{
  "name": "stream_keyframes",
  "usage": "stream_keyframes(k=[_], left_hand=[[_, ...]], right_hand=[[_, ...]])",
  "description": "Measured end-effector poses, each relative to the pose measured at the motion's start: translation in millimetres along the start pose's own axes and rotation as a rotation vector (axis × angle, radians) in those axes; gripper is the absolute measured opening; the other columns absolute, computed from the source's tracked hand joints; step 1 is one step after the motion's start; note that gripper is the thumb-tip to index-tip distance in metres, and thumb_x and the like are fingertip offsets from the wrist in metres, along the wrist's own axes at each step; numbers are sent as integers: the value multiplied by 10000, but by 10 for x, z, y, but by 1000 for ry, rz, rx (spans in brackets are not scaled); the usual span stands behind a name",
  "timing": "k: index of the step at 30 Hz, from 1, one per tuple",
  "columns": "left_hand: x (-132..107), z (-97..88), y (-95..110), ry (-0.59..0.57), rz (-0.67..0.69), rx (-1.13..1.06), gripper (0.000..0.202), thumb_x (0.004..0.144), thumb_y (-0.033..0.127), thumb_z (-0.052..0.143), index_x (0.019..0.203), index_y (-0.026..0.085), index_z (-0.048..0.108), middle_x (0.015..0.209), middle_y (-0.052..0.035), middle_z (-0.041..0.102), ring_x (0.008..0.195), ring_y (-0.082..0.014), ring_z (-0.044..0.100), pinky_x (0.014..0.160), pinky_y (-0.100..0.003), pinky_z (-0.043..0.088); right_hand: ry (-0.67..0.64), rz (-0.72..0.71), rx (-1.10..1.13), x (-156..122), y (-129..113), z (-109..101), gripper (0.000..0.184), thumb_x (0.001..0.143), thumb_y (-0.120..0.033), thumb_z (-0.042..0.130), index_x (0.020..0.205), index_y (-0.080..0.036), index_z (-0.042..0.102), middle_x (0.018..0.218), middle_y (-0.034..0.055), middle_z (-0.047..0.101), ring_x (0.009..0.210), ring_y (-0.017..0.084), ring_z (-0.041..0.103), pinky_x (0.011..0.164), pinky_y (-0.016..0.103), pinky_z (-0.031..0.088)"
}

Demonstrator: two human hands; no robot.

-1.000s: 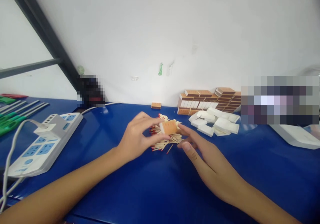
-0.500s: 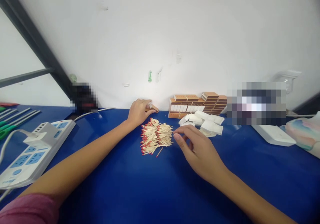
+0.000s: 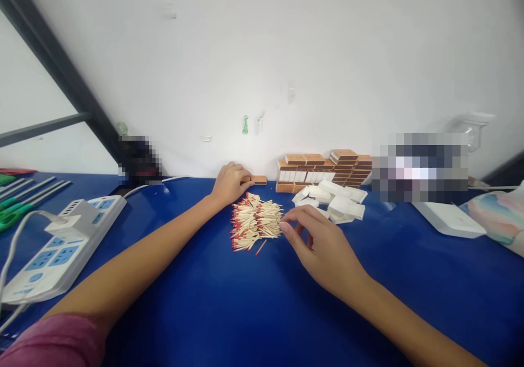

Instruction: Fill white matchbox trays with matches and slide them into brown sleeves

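In the middle of the frame, the left hand (image 3: 229, 185) is clamped on a matchbox (image 3: 246, 180) at the back of the bench (image 3: 229, 312), its fingers covering most of it. A closed box (image 3: 259, 180) lies on the bench just to the right, near the wall (image 3: 245, 56).

The right hand (image 3: 327, 252), right of centre, has its thumb and fingers bent and slightly apart, with nothing seen between them. The fingertips come up to the right edge of a heap of matches (image 3: 257, 224); whether they touch it is hard to tell at this angle. The heap lies in the centre, red heads mostly to the left, with 1 stray match (image 3: 261, 248) just below.

Right of centre, against the wall, stands a stack (image 3: 323, 172) of brown boxes, and in front of it lies a jumble of white trays (image 3: 333, 200). A power strip (image 3: 65, 258) sits at the lower left.

As to progress, the work looks only begun: 2 boxes are at the back, while the large heap is loose and many trays lie outside any cover.
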State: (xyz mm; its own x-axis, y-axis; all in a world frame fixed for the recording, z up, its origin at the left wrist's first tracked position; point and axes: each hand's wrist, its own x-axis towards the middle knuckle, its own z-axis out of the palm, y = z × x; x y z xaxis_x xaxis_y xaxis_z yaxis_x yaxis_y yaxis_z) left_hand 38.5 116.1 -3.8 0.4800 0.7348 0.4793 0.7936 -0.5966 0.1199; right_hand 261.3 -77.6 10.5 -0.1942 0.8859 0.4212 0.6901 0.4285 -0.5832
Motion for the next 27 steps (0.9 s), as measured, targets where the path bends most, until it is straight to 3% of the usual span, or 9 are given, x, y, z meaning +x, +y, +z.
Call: stream_keyframes(k=[3, 7, 12, 17, 23, 27], left_hand=[[-76, -40, -70, 49, -119, 4, 283, 910, 399, 733, 1095, 186, 746, 1056, -105, 733, 1077, -290, 601, 951, -415, 458], [-124, -27, -150, 36, -241, -39, 312, 861, 478, 768, 986, 193, 751, 911, -68, 758, 898, -253, 673, 795, -356, 505], [-47, 6, -66, 0, -226, -92, 310, 838, 427, 800, 1051, 212, 737, 922, -28, 784, 871, -221, 705, 787, -331, 517], [-83, -204, -2, 11, -190, -72, 291, 858, 434, 774, 1026, 198, 745, 970, -60, 789, 921, -254, 700, 842, -375, 508], [-597, -605, 23, 15, -175, -63, 261, 915, 438, 693, 993, 197, 751, 935, -44, 782, 789, -206, 671, 747, -341, 497], [-961, -737, 143, 34, -166, -66, 225, 933, 419, 672, 1007, 225, 758, 855, -14, 767, 766, -198, 637, 716, -329, 473]], right_hand=[[1, 4, 3, 7, 12, -6, 248, 1056, -395, 485, 990, -221, 649, 1055, 37, 655, 720, 128, 608, 667, 312, 475], [9, 19, 1, 14, 31, -17, 265, 1050, -409, 494, 968, -218, 657, 1027, 38, 661, 709, 130, 611, 653, 315, 469], [5, 23, -20, 18, 22, -26, 281, 1047, -419, 491, 963, -209, 658, 993, 46, 660, 712, 143, 611, 662, 325, 468], [37, 6, -120, 68, 78, -87, 269, 1036, -408, 505, 955, -211, 670, 942, 37, 675, 682, 149, 603, 660, 326, 450], [169, 48, -474, 219, 483, -437, 233, 978, -369, 542, 868, -210, 672, 831, 56, 685, 690, 204, 588, 600, 325, 359], [178, 95, -612, 284, 790, -706, 230, 943, -381, 560, 817, -210, 648, 796, 74, 679, 670, 217, 570, 577, 320, 320]])
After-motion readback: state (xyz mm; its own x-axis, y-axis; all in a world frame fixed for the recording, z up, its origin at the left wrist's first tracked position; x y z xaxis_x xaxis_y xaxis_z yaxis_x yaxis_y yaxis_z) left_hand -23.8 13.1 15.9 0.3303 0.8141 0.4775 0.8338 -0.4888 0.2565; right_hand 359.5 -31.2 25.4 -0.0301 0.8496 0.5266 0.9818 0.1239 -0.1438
